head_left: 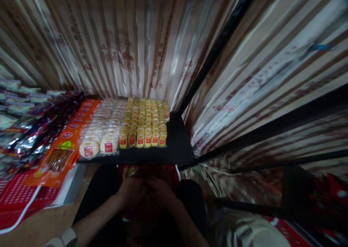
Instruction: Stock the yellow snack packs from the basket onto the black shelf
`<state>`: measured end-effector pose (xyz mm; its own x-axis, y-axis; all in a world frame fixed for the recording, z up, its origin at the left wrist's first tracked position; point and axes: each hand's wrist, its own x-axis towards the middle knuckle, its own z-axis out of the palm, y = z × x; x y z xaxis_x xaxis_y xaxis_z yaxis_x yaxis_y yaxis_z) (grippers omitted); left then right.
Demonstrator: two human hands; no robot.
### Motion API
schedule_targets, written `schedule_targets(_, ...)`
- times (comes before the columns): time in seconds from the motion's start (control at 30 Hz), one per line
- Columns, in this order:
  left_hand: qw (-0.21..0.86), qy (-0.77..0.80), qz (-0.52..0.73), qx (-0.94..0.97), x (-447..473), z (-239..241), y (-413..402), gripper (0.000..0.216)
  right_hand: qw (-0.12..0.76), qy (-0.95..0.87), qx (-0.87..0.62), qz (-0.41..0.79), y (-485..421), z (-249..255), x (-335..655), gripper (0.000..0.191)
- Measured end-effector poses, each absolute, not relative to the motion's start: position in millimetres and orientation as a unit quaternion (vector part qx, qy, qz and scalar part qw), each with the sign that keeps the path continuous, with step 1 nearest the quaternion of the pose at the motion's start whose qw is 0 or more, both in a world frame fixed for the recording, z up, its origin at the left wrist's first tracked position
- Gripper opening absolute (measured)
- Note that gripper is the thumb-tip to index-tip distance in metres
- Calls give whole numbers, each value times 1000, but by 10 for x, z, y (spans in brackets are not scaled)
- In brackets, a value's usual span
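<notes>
Left hand and right hand meet at lower centre, inside red bag; grip state indeterminate, too dark. Yellow packets in tight rows on black shelf, frame centre, labels outward for display.

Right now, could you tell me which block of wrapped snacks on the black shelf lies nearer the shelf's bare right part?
The block of small yellow packets; the round white buns lie to its left, beside the orange packs.

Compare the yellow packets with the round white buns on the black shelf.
The yellow packets are small, upright and tightly rowed on the right; the round white buns are larger, flatter and sit to their left in clear wrap. Both carry red labels, share the black shelf and run back to the curtain.
</notes>
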<state>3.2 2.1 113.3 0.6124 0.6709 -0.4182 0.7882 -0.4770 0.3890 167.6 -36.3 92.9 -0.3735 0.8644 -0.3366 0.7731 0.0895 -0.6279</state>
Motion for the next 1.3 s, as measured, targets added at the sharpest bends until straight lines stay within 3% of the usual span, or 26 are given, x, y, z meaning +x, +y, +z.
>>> schedule_targets(0.1, 260, 399, -99, 874, 119, 1335, 115, 29, 96, -714, -584, 374, -361, 1093, 1755, 27)
schedule_targets(0.3, 261, 357, 50, 896, 363, 1786, 406, 39, 293, -661, -601, 340, -257, 1527, 2077, 22)
schedule_targets(0.43, 260, 333, 130, 897, 627, 2032, 622, 38, 417, -559, -624, 352, -74, 1591, 2272, 32)
schedule_targets(0.6, 179, 254, 132, 941, 983, 2170, 998, 36, 531, -440, -628, 361, 275, 1514, 2462, 43)
schedule_targets(0.83, 100, 250, 105, 957, 1292, 2215, 1623, 50, 584, -404, -643, 288, 884, 1482, 2793, 47)
schedule_targets(1.07, 34, 245, 98, 964, 1498, 2015, 1725, 38, 549, -432, -673, 245, 1470, 1152, 2931, 36)
schedule_targets(1.3, 12, 283, 53, 958, 1678, 2029, 1740, 45, 541, -454, -677, 206, 1849, 998, 2914, 33)
